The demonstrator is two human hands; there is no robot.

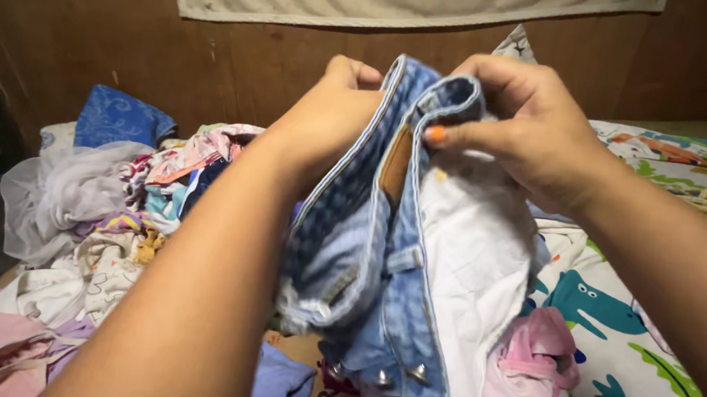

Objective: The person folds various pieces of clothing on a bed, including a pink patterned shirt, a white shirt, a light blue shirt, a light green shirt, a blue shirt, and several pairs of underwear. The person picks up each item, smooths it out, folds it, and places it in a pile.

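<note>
Wood-panelled wall behind, laundry heaped over the bed (649, 360). Our left hand (335, 110) and right hand (525, 123) pinch the denim shorts (382, 267) waistband midair, fingers closed; loose grip might drop them into the clothes pile (112, 206).

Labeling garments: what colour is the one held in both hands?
Light blue denim garment with a white pocket lining; head view.

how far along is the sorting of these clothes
Done: no folded stack shows anywhere in view. In hand: the left hand and right hand both grip the waistband of a pair of blue jeans, held up with the white pocket lining turned out. Left: a loose heap of clothes on the left and a pink garment on the dinosaur-print sheet.
</note>
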